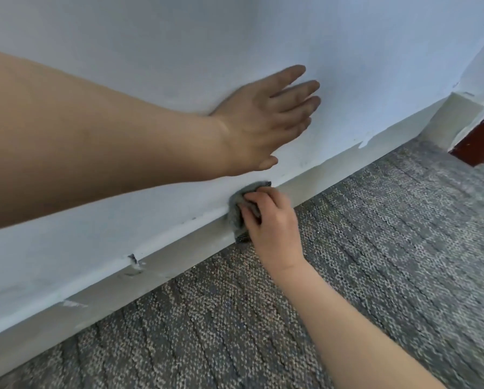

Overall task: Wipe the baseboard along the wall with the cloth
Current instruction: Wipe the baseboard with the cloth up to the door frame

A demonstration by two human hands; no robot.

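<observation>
**Baseboard wipe, mid-run: items by size**

1. Wall (179, 37): pale, painted, fills the upper frame. Runs diagonally from lower left to upper right.
2. Carpet floor (375, 262): grey-beige loop pile, meets the foot of the baseboard.
3. Baseboard (179, 251): off-white strip betw. wall and carpet. Paint line along its top edge is ragged.
4. Left hand (263, 122): flat on the wall above the work spot, fingers straight and spread, holding nothing. Looks like a brace.
5. Right hand (274, 223): fingers curled round the cloth, pressing it to the baseboard face.
6. Corner box (457, 116) and red-brown trim (476, 141): far right, where the wall run ends.
7. Cloth (236, 209): grey, bunched, against the baseboard and lapping its top edge, just below the left hand.
8. Chip (134, 261): dark nick w/ flaked paint at the top edge, left of the cloth.

Step in hand (est.): wiping stroke, approx. midway along the visible strip.

Next move calls for: steady pressure, sliding the cloth along the strip and keeping it over both face and top edge. Direction of travel can't be told.

Obstructions: none on the carpet by the strip. Chip and loose paint may snag the cloth. Corner box needs a turn.
</observation>
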